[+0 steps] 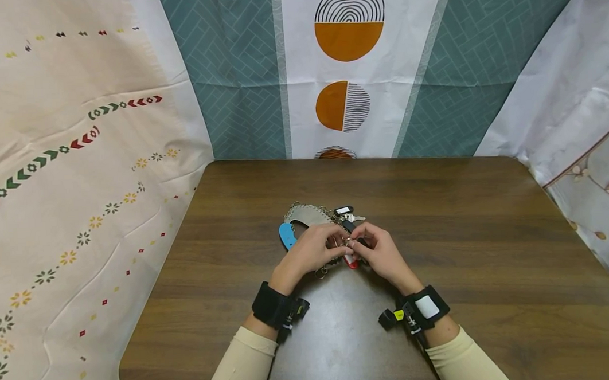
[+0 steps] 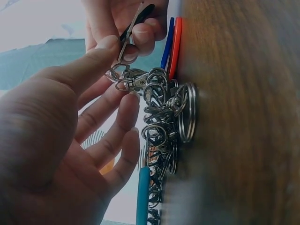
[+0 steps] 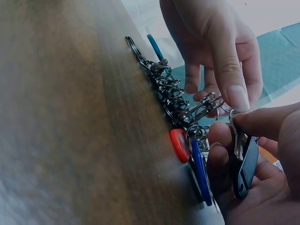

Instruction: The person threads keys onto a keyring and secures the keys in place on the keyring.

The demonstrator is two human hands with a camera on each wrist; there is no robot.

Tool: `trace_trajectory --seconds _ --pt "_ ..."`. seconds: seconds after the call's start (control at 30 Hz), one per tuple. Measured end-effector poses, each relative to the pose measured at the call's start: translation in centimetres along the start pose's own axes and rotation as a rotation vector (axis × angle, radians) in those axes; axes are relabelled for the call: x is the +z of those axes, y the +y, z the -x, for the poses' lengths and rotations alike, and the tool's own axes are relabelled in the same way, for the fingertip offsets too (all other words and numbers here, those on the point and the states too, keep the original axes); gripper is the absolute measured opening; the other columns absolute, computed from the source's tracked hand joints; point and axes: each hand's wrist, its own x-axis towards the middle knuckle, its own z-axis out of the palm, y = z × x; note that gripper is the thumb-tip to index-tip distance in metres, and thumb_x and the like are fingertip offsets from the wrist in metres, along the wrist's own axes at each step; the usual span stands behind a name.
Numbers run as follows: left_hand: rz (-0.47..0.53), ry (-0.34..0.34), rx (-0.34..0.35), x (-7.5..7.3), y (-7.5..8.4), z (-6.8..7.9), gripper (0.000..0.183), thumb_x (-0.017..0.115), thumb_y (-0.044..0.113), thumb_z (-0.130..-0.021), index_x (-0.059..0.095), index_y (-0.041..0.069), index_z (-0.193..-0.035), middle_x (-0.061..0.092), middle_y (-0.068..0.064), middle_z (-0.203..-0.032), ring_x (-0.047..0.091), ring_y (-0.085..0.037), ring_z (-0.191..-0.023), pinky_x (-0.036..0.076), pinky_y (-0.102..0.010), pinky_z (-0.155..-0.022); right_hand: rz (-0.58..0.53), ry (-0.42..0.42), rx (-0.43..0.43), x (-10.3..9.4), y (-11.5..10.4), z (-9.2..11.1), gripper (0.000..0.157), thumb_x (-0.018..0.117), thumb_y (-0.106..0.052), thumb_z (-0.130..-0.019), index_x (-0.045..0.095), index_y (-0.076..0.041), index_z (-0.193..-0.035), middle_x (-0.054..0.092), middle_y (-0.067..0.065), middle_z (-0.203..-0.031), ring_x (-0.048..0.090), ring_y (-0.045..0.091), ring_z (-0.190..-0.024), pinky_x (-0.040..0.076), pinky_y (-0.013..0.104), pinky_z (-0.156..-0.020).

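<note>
At the middle of the table, my left hand (image 1: pixel 313 250) pinches a metal ring (image 2: pixel 121 75) between thumb and index finger, the other fingers spread. My right hand (image 1: pixel 382 255) meets it there, holding a key (image 3: pixel 238 143) and a black key tag (image 3: pixel 248 171) in its curled fingers, its thumb right at the ring. That ring hangs at the end of a string of metal clasps and split rings (image 2: pixel 157 115). Red (image 3: pixel 179 145) and dark blue key tags (image 3: pixel 200 171) stand beside the string. Beyond my left hand lies a light blue key tag (image 1: pixel 287 235).
A grey curved piece (image 1: pixel 310 214) edged with metal rings lies past the hands. Beside it are a black tag with a white label (image 1: pixel 343 210) and loose-looking keys (image 1: pixel 356 217). The wooden table (image 1: pixel 493 232) meets hanging patterned cloths (image 1: pixel 238 101) at its back and sides.
</note>
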Motion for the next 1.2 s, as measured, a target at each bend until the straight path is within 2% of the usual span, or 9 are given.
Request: trace_trajectory --seconds 0.13,0.27,0.33,0.43,0.5,0.63,0.97,1.07,1.2 --pt "0.015 -0.009 -0.009 0.0 0.0 0.0 0.029 0.077 0.038 -0.092 0.07 0.023 -0.115 0.067 0.01 -0.086 0.06 -0.002 -0.075 0.053 -0.024 -0.066 -0.001 0.007 0.002 0.0 0.0 -0.1 0.007 0.069 -0.003 -0.097 0.063 -0.003 -0.1 0.068 0.021 -0.088 0.065 0.03 -0.068 0.055 0.03 -0.057" --pt "0.007 -0.01 -0.009 0.0 0.1 0.1 0.027 0.076 0.036 -0.093 0.071 0.022 -0.115 0.068 0.009 -0.087 0.06 -0.002 -0.077 0.053 -0.024 -0.067 -0.002 0.012 -0.005 0.0 0.0 0.0 0.006 0.069 -0.003 -0.097 0.063 -0.003 -0.1 0.068 0.021 -0.087 0.066 0.031 -0.067 0.055 0.029 -0.056" --pt "-0.003 -0.001 -0.001 -0.1 0.1 0.1 0.025 0.076 0.035 -0.093 0.072 0.022 -0.114 0.068 0.009 -0.088 0.06 -0.002 -0.077 0.053 -0.025 -0.068 -0.007 0.01 -0.007 0.1 -0.8 0.1 0.005 0.067 -0.001 -0.097 0.063 0.0 -0.1 0.068 0.024 -0.087 0.065 0.037 -0.068 0.055 0.031 -0.056" --pt "-0.015 0.014 0.013 -0.1 0.1 0.0 0.022 0.076 0.034 -0.093 0.072 0.023 -0.112 0.069 0.009 -0.088 0.061 -0.002 -0.078 0.053 -0.025 -0.068 -0.012 0.008 -0.012 0.1 -0.8 0.0 0.006 0.067 0.0 -0.097 0.063 0.002 -0.101 0.067 0.026 -0.088 0.065 0.041 -0.069 0.055 0.032 -0.056" --pt "-0.018 0.019 0.022 -0.1 0.1 0.0 0.021 0.076 0.033 -0.093 0.072 0.022 -0.111 0.069 0.008 -0.088 0.061 -0.003 -0.078 0.053 -0.025 -0.068 -0.011 0.005 -0.003 0.1 -0.8 0.0 0.006 0.066 0.001 -0.097 0.062 0.003 -0.101 0.067 0.026 -0.089 0.065 0.041 -0.069 0.055 0.032 -0.056" --pt "-0.024 0.022 0.036 -0.1 0.1 0.0 0.02 0.076 0.034 -0.094 0.073 0.021 -0.109 0.07 0.008 -0.087 0.061 -0.003 -0.077 0.054 -0.025 -0.068 -0.014 0.007 -0.003 0.1 0.0 -0.1 0.005 0.066 0.001 -0.097 0.063 0.0 -0.101 0.068 0.022 -0.09 0.066 0.031 -0.067 0.054 0.028 -0.055" --pt "-0.022 0.022 0.044 -0.1 -0.1 0.0 0.018 0.077 0.035 -0.092 0.073 0.02 -0.102 0.07 0.008 -0.087 0.062 -0.002 -0.077 0.054 -0.024 -0.069 -0.014 -0.015 -0.003 0.0 0.0 0.0 0.007 0.065 0.003 -0.097 0.063 0.002 -0.103 0.068 0.023 -0.09 0.066 0.036 -0.068 0.054 0.03 -0.054" --pt "-0.02 0.024 0.036 -0.1 -0.1 0.0 0.019 0.078 0.036 -0.092 0.073 0.021 -0.101 0.07 0.008 -0.087 0.062 -0.002 -0.077 0.054 -0.024 -0.068 -0.015 -0.023 -0.002 0.1 -0.4 0.0 0.007 0.063 0.006 -0.097 0.062 0.007 -0.103 0.068 0.025 -0.09 0.065 0.041 -0.069 0.055 0.033 -0.054" --pt "-0.003 0.027 0.013 -0.1 -0.1 -0.1 0.023 0.079 0.037 -0.09 0.074 0.021 -0.106 0.07 0.009 -0.086 0.061 -0.001 -0.076 0.053 -0.024 -0.067 -0.024 -0.019 0.005 0.1 -2.0 0.2 0.007 0.063 0.007 -0.097 0.061 0.011 -0.102 0.067 0.027 -0.086 0.063 0.049 -0.07 0.052 0.034 -0.051"
